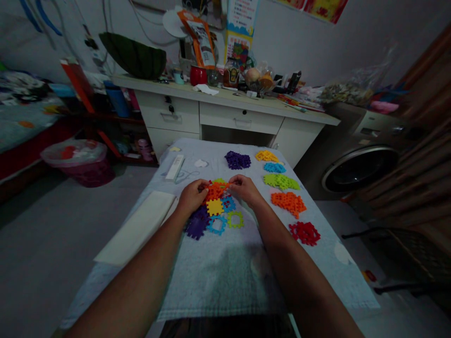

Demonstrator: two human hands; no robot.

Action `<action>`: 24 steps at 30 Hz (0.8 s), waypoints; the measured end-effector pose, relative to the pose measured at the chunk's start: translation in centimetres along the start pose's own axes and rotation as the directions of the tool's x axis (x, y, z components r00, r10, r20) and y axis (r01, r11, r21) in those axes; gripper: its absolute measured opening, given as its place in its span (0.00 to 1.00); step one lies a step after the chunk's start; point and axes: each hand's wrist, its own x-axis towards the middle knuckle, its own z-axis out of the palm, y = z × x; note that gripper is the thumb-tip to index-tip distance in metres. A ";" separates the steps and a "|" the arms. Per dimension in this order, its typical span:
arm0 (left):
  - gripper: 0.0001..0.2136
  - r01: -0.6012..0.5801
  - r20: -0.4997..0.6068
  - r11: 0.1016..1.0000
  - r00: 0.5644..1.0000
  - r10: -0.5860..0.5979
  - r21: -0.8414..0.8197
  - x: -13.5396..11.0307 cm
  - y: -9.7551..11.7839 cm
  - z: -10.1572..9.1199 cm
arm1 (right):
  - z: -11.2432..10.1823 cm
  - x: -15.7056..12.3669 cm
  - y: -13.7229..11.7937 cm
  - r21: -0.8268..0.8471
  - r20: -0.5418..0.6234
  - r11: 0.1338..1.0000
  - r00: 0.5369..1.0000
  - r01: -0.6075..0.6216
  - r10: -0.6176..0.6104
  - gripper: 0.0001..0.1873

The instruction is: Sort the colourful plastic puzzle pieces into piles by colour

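Both my hands meet over a cluster of joined plastic interlocking tiles (216, 211) on a cloth-covered table (218, 277). My left hand (192, 195) and my right hand (244, 188) are both closed on an orange tile (214, 191) at the top of the cluster. Below it lie yellow, blue, green and purple tiles. Sorted piles lie to the right: purple (237, 160), yellow (267, 156), blue (275, 167), green (281, 181), orange (289, 203) and red (305, 233).
A white folded sheet (139, 227) lies at the table's left edge, a white box (175, 167) farther back. Behind stand a cluttered white desk (229, 112), a washing machine (359, 159) at right, a pink bin (79, 159) at left.
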 end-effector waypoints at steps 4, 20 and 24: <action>0.13 0.020 0.004 1.000 1.000 -0.020 -0.005 0.0 0.0 0.0 | -1.9 -0.7 -0.8 0.009 -0.059 0.999 0.997 0.044 -0.043 0.10; 0.13 0.031 0.010 1.000 0.999 -0.030 -0.008 0.0 0.4 -0.1 | -19.8 -8.7 2.1 -0.204 -0.588 0.967 0.809 -0.156 0.006 0.13; 0.13 0.017 0.014 1.000 1.000 -0.017 0.002 0.1 -0.2 0.0 | -20.6 -9.7 3.1 -0.182 -0.638 0.952 0.767 -0.247 0.077 0.13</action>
